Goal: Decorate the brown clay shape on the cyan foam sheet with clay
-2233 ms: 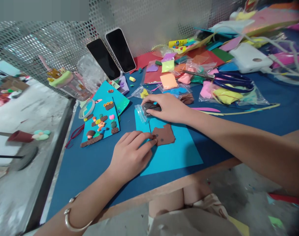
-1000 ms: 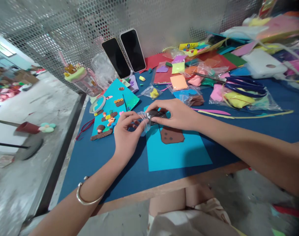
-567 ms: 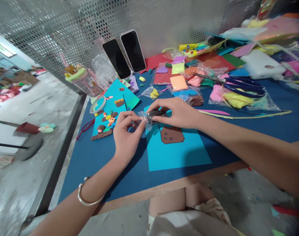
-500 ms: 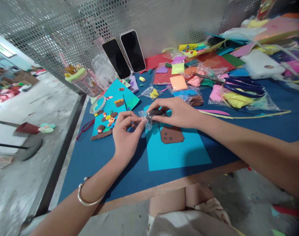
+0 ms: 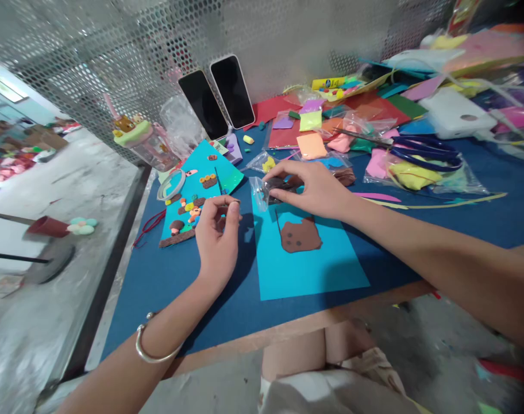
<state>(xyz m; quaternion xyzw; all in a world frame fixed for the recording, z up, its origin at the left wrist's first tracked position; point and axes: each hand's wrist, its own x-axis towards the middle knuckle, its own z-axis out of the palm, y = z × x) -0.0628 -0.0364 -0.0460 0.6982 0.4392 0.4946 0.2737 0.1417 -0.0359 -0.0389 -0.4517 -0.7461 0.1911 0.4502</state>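
Note:
My right hand (image 5: 311, 187) grips a small clear bag of black clay (image 5: 276, 185) over the top edge of a bright blue sheet (image 5: 311, 270). On that sheet lies a flat brown clay shape (image 5: 301, 237) with dark round spots and a thin dark line at its left. My left hand (image 5: 219, 236) is raised to the left of the sheet, thumb and fingertips pinched together. Whatever is in that pinch is too small to make out. Beside it lies a blue card (image 5: 188, 201) decorated with clay mushrooms and other small figures.
Two phones (image 5: 232, 92) lean against the perforated metal panel, near a cup with a straw (image 5: 145, 144). Blue-handled scissors (image 5: 426, 152) rest on clay bags at the right. A tape roll (image 5: 171, 185) sits at the left, with a white device (image 5: 458, 112) far right.
My left hand has come away from the bag, moving left and slightly down with its fingers pinched. My right hand still holds the bag and has shifted slightly up.

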